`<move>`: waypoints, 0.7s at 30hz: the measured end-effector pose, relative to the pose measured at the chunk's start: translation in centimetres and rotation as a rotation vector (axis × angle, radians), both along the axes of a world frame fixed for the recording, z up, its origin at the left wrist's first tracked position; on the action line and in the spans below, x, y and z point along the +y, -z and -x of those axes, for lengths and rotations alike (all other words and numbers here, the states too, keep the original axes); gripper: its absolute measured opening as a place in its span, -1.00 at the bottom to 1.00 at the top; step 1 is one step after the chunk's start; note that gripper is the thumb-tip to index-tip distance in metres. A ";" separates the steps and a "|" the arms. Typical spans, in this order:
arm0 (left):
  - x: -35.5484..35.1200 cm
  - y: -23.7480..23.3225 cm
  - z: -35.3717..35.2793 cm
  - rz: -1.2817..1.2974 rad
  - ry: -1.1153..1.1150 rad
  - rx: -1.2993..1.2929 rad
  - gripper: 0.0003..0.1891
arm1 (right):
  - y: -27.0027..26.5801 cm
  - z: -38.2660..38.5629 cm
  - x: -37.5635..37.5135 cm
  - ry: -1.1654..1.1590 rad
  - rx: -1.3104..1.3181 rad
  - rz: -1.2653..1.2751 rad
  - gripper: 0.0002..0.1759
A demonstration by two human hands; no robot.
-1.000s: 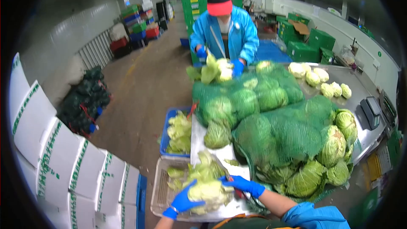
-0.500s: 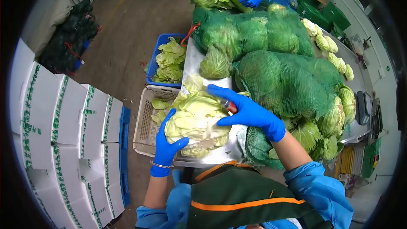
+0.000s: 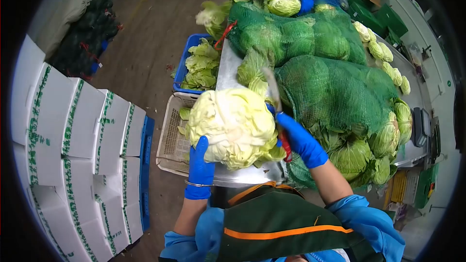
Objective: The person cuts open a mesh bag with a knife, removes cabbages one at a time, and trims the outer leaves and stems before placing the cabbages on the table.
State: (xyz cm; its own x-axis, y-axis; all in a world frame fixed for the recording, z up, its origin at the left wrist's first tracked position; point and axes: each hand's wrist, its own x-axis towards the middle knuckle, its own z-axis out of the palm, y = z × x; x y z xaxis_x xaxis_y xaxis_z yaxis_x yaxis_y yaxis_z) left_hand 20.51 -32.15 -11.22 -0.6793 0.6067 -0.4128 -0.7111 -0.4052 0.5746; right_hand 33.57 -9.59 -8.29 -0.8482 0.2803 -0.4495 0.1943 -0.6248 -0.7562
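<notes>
Left hand (image 3: 201, 165) is cupping the cabbage (image 3: 233, 126) from underneath at frame centre, fingers spread & curling up its near side. Right hand (image 3: 297, 138) is wrapping fully round the red handle of a knife (image 3: 272, 90), blade pointing toward the top of the frame & lying right against the head's right flank. Cabbage is being held up just over the near edge of the steel table (image 3: 252, 173), w/ a beige basket (image 3: 170, 150) at lower left & a blue crate (image 3: 187, 63) of loose leaves above that. Netted sacks (image 3: 330, 92) are crowding the right side.

Risk, imo: can't tell which way the edge is facing, prob. toward the cabbage, so a slip through soft leaves could be carrying the blade into the supporting fingers. One-hand support under a big round head is also looking shaky, so it could be rolling off into the basket. Co-worker's hands (image 3: 306, 1) at top centre are working well apart.
</notes>
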 end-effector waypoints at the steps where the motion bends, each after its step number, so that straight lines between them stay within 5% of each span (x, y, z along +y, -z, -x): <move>1: -0.2 -1.1 0.0 0.011 0.000 0.160 -0.41 | 0.5 -0.4 0.1 0.006 0.003 0.006 -0.21; 3: -1.5 -3.1 0.9 0.072 0.139 0.496 -0.36 | -1.8 -0.3 -0.6 -0.005 0.066 -0.065 -0.24; 6: -2.2 -4.7 3.6 0.280 0.407 0.640 -0.31 | -3.1 1.0 0.6 -0.125 0.102 -0.118 -0.25; 8: -0.4 -5.3 2.3 0.159 0.338 0.508 -0.32 | -3.4 2.8 1.4 -0.135 0.091 -0.178 -0.28; 10: 0.8 -4.7 -0.1 0.129 0.023 0.347 -0.31 | -5.3 3.4 0.9 -0.054 0.017 -0.363 -0.28; 14: -0.4 -2.5 -3.4 0.100 -0.128 0.459 -0.26 | -4.0 1.5 -0.8 -0.062 -0.020 -0.295 -0.24; 18: -2.6 -5.5 -0.9 0.055 0.143 0.272 -0.28 | -2.4 1.5 -0.2 -0.259 0.126 -0.286 -0.19; 20: -3.5 -3.5 -0.8 0.171 0.264 0.179 -0.29 | -2.9 1.9 -0.8 -0.365 -0.137 -0.453 -0.25; 21: -3.2 -2.3 -1.3 0.155 0.219 0.138 -0.30 | -1.6 1.4 -1.9 -0.147 -0.112 -0.486 -0.33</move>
